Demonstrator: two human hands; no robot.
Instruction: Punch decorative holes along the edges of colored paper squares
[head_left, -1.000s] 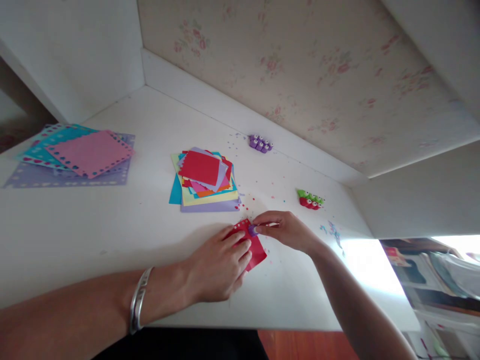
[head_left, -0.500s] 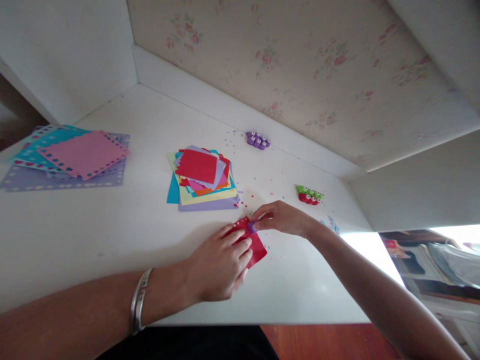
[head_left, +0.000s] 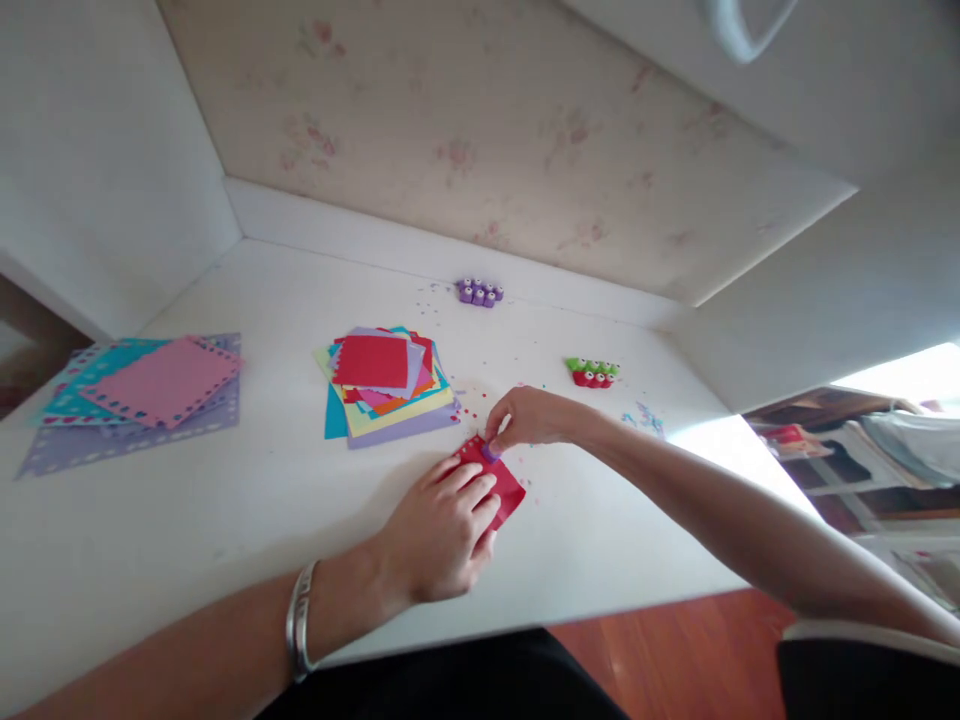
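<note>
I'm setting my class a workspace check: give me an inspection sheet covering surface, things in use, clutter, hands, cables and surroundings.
Surface: white desk, specked with paper bits.
Things in use: red paper, holes at its far edge; purple punch there.
Clutter: paper stack, punched sheets, purple set, red-green set.
Hands: left hand spread on the red paper; right hand pinching the purple punch.
Cables: nothing seen.
Surroundings: floral wall behind, shelves at right.

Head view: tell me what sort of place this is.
Probably a desk nook in a home, judging by the flower-patterned wallpaper beyond the white desk and the reddish wood-look floor below it.
</note>
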